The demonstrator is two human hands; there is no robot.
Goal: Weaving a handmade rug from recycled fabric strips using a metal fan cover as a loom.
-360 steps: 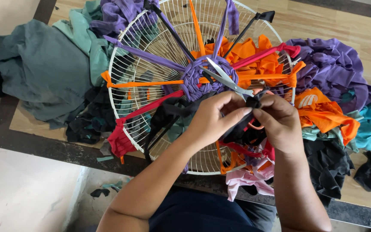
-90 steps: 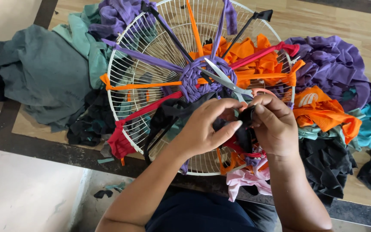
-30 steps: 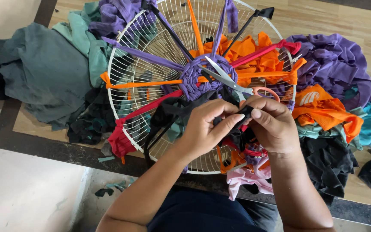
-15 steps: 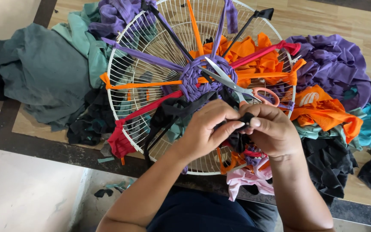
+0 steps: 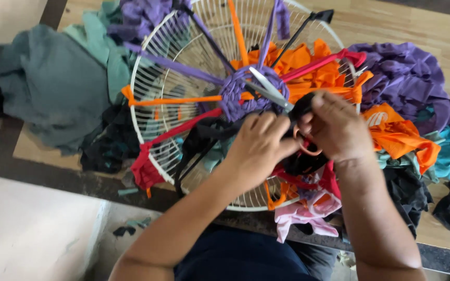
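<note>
A round white wire fan guard [image 5: 183, 57] is lying flat on the wooden tabletop [image 5: 417, 26], with cloth strips tied from rim to hub like spokes: orange at 9 and 12 o'clock, purple at 10 and 11, red at 8 and 2, black at 1. A coil of purple woven cloth [image 5: 235, 96] is wrapping the hub. Scissors [image 5: 269, 89] with orange handles are resting across the hub, blades pointing to 11 o'clock. At 4 o'clock from the hub, the left hand [image 5: 259, 148] and the right hand [image 5: 337, 127] are meeting, fingers pinched together on a black cloth strip [image 5: 302, 106] over the guard. Heaps of cloth scraps are surrounding the guard: grey-green cloth [image 5: 48, 88] at 9 o'clock, purple cloth [image 5: 407, 78] and orange cloth [image 5: 399, 135] at 3 o'clock, pink cloth [image 5: 303, 213] at 5 o'clock.
</note>
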